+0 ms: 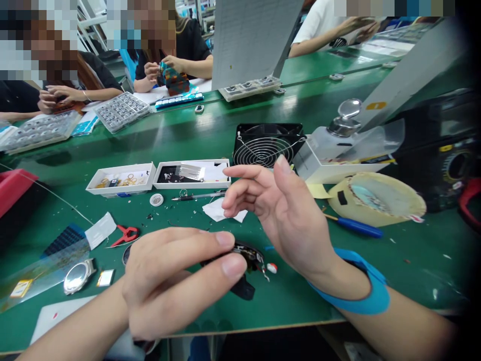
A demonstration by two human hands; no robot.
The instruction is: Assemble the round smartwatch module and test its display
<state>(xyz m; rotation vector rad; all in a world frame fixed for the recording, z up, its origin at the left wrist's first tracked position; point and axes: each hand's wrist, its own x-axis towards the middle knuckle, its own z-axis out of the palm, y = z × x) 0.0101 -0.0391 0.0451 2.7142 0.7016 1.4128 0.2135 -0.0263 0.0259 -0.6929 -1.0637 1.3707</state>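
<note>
My left hand [184,281] pinches a small black electronic part [250,250] between thumb and forefinger, just above the green bench. Bare circuitry and short wires show at its right end, and a dark flap [243,290] hangs beneath it. A red-and-white bit [272,268] is close to the wires. To the right and higher, my right hand [278,215] is raised, fingers apart and holding nothing; a blue band [356,286] circles that wrist. Left of my left hand lie a round watch case [78,276] and a small flat battery [105,278].
Two white trays of small parts [120,179] [193,174] stand ahead, beside a black fan [267,144]. Red clippers [127,234], a pen [198,196], a blue-handled screwdriver [358,227] and a tape roll [376,198] lie around. Several co-workers sit opposite.
</note>
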